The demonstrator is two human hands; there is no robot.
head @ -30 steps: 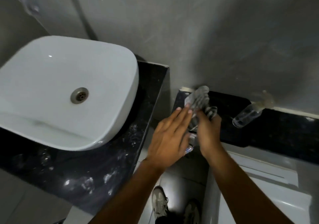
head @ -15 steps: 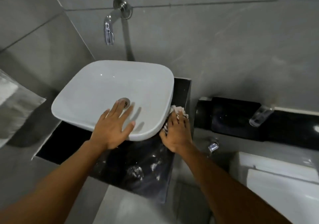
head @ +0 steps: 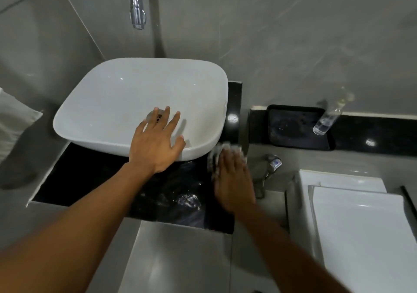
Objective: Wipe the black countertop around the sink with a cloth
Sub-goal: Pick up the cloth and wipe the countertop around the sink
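A white basin sink (head: 117, 98) sits on the black countertop (head: 85, 177), which is wet and glossy in front. My left hand (head: 155, 146) lies flat on the sink's front rim, fingers spread, holding nothing. My right hand (head: 232, 180) presses a striped grey-white cloth (head: 216, 155) onto the countertop at the sink's right front corner; the hand is blurred and covers most of the cloth.
A chrome tap (head: 137, 6) juts from the grey wall above the sink. To the right, a lower black ledge (head: 372, 134) carries a black tray (head: 297, 128) and a clear spray bottle (head: 327, 121). A small chrome valve (head: 270, 164) and a white toilet lid (head: 361, 236) lie at right.
Both hands left the right ledge for the sink. The left hand settled on the sink rim; the right hand with the cloth has slid toward me along the countertop's right side.
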